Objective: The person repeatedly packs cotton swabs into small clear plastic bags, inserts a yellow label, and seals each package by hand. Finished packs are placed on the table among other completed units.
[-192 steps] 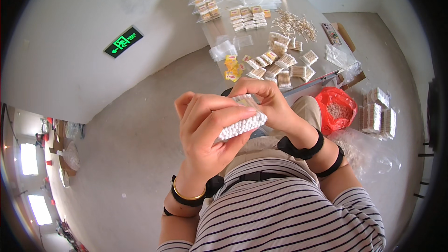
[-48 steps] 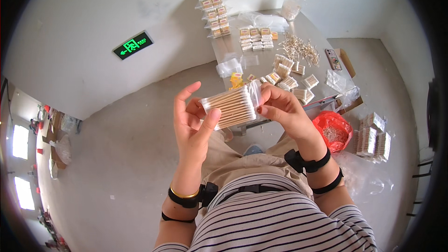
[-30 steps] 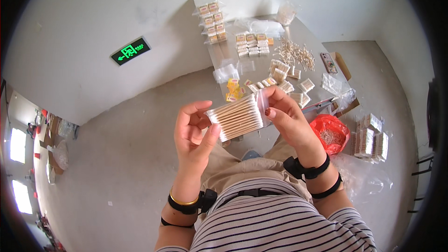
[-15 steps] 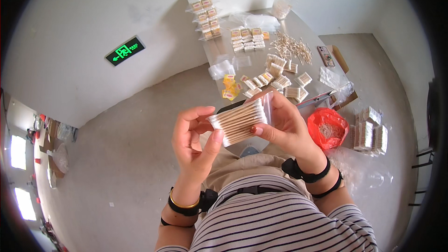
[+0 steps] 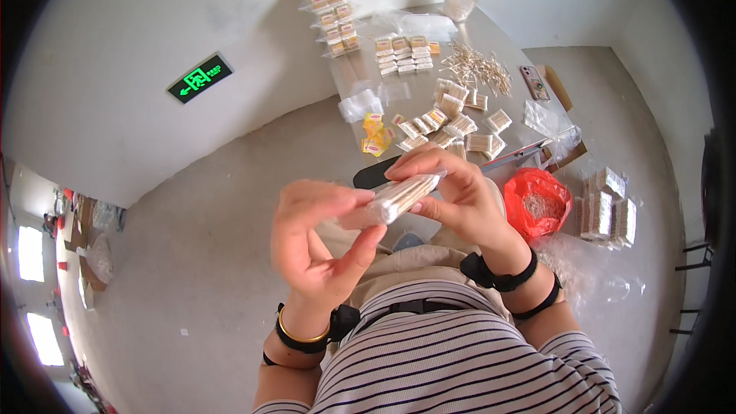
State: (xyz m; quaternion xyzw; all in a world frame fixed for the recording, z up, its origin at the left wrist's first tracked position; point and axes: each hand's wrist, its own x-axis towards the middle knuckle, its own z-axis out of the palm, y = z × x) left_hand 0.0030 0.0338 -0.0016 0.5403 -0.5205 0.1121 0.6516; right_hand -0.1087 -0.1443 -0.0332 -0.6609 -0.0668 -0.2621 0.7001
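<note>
A small clear bag of cotton swabs (image 5: 400, 198) is held up in front of my body, tilted so that one narrow side shows. My right hand (image 5: 452, 192) grips its right end, thumb below and fingers above. At the other end, the thumb and fingers of my left hand (image 5: 318, 234) close round the bag's left edge; these fingers are a little blurred. Beyond my hands, several bundles of cotton swabs (image 5: 462, 124) lie on the near part of the table (image 5: 429, 107). Yellow printed cards (image 5: 374, 136) lie at its near left.
Stacked packs (image 5: 333, 19) and packed rows of swabs (image 5: 404, 55) stand at the back, near loose swabs (image 5: 479, 67). A phone (image 5: 534, 83) lies at the table's right. A red plastic bag (image 5: 538, 203) and more swab packs (image 5: 606, 207) are at my right.
The bag of swabs has turned from showing its broad face to showing its narrow side. My left hand has shifted slightly left and rolled with it; both hands stay at the bag.
</note>
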